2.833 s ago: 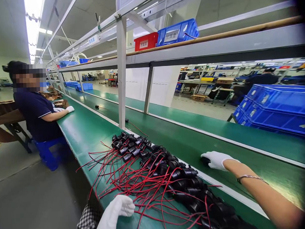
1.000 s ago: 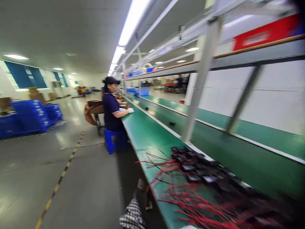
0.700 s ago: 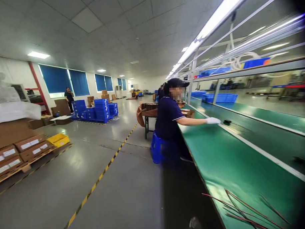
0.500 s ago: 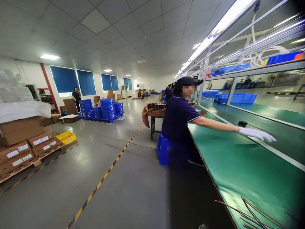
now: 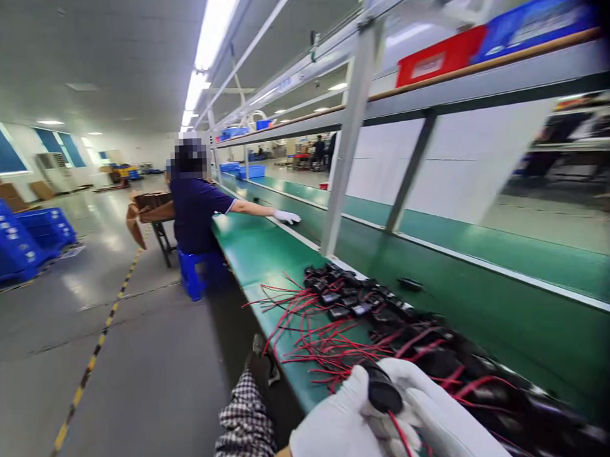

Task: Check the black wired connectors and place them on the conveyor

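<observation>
In white gloves, my left hand (image 5: 336,424) and my right hand (image 5: 444,413) come together at the bottom of the view. Between them is a black round part (image 5: 384,392) with a red wire running down from it. Fingers of both hands are closed about this part. Beside and beyond my hands, a long pile of similar black parts (image 5: 345,297) lies on the green bench (image 5: 266,250). Their thin red wires (image 5: 309,335) fan out toward the bench's near edge.
A single black part (image 5: 410,284) lies on the green strip behind the bench rail. A co-worker (image 5: 197,205) sits on a blue stool (image 5: 191,276), one gloved hand stretched over the bench. A metal post (image 5: 349,133) rises from the bench. A red bin (image 5: 439,56) stands on the overhead shelf.
The view has swung right, bringing the pile of black parts and both my gloved hands into sight. The co-worker now appears further left, arm still stretched out.
</observation>
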`<state>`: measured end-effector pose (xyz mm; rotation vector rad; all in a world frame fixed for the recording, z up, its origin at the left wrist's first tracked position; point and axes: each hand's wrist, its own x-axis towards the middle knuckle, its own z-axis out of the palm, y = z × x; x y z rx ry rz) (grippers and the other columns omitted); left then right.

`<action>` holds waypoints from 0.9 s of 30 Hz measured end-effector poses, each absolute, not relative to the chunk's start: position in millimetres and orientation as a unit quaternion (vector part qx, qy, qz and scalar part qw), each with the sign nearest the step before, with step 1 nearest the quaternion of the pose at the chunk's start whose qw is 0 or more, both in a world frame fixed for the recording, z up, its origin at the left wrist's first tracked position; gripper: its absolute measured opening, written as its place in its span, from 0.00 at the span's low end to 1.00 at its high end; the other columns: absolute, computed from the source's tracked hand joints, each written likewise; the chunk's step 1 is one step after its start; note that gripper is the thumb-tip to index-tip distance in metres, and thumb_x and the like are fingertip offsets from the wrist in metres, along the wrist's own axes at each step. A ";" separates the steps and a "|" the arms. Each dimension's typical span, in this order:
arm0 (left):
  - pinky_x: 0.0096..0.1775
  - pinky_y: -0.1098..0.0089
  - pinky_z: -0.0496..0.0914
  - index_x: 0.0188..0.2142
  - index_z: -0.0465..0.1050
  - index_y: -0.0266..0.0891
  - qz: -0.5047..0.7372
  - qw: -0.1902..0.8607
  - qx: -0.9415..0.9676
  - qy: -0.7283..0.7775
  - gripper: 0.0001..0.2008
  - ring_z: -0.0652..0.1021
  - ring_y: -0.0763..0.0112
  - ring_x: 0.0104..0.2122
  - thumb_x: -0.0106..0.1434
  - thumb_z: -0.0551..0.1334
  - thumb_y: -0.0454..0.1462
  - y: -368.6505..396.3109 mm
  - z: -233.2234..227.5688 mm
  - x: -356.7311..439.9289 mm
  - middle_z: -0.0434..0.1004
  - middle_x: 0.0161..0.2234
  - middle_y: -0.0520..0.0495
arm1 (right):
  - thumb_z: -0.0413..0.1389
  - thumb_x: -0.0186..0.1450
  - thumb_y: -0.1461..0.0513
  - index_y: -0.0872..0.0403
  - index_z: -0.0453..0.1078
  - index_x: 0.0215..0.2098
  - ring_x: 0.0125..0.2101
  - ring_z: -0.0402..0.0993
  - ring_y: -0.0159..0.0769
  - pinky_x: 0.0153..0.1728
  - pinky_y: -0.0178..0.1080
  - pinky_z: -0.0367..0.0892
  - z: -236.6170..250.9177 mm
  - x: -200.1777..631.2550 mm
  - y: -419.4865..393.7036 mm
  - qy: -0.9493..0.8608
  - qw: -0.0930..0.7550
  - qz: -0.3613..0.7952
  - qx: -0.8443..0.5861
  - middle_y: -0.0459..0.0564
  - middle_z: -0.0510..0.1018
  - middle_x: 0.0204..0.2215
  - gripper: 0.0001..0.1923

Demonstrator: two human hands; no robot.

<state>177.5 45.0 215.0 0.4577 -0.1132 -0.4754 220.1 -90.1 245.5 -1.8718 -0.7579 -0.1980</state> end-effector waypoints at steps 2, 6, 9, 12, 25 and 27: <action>0.36 0.66 0.69 0.37 0.73 0.34 -0.258 0.945 0.199 -0.032 0.30 0.74 0.72 0.28 0.54 0.67 0.59 43.1 216.0 182.1 0.75 0.30 0.49 | 0.51 0.71 0.46 0.52 0.71 0.50 0.34 0.78 0.40 0.36 0.46 0.77 241.4 226.3 -94.8 -0.314 0.546 -0.061 -0.774 0.52 0.79 0.37 0.22; 0.30 0.69 0.63 0.32 0.73 0.32 -0.275 0.947 0.164 0.007 0.35 0.71 0.76 0.22 0.36 0.77 0.58 42.7 225.8 181.9 0.73 0.22 0.53 | 0.49 0.67 0.41 0.46 0.72 0.49 0.27 0.77 0.47 0.26 0.47 0.76 235.5 236.5 -96.3 -0.328 0.582 -0.026 -0.743 0.53 0.78 0.31 0.24; 0.30 0.69 0.64 0.31 0.73 0.33 -0.274 0.946 0.172 0.008 0.35 0.73 0.75 0.21 0.36 0.76 0.58 41.1 231.5 179.8 0.75 0.22 0.53 | 0.50 0.67 0.43 0.46 0.72 0.47 0.26 0.76 0.47 0.25 0.48 0.76 232.3 239.4 -98.3 -0.332 0.601 -0.005 -0.727 0.52 0.77 0.29 0.21; 0.29 0.69 0.65 0.30 0.74 0.32 -0.274 0.946 0.172 0.011 0.35 0.75 0.73 0.21 0.36 0.76 0.59 40.0 231.3 179.4 0.77 0.22 0.51 | 0.49 0.67 0.43 0.47 0.72 0.43 0.25 0.76 0.47 0.26 0.49 0.77 228.8 241.8 -98.0 -0.335 0.618 0.005 -0.711 0.52 0.75 0.26 0.21; 0.32 0.66 0.71 0.33 0.75 0.32 -0.204 0.940 0.270 -0.045 0.36 0.71 0.75 0.18 0.42 0.71 0.63 34.8 208.9 189.3 0.74 0.21 0.49 | 0.60 0.59 0.38 0.50 0.67 0.43 0.34 0.76 0.41 0.36 0.45 0.74 235.9 238.7 -100.1 -0.332 0.647 0.069 -0.683 0.51 0.76 0.34 0.28; 0.36 0.62 0.71 0.31 0.75 0.32 -0.158 0.930 0.317 -0.096 0.34 0.72 0.72 0.19 0.47 0.68 0.63 37.3 216.2 185.8 0.73 0.20 0.48 | 0.60 0.61 0.44 0.50 0.67 0.43 0.35 0.76 0.42 0.36 0.47 0.75 237.5 236.8 -101.8 -0.337 0.619 0.038 -0.708 0.51 0.76 0.35 0.22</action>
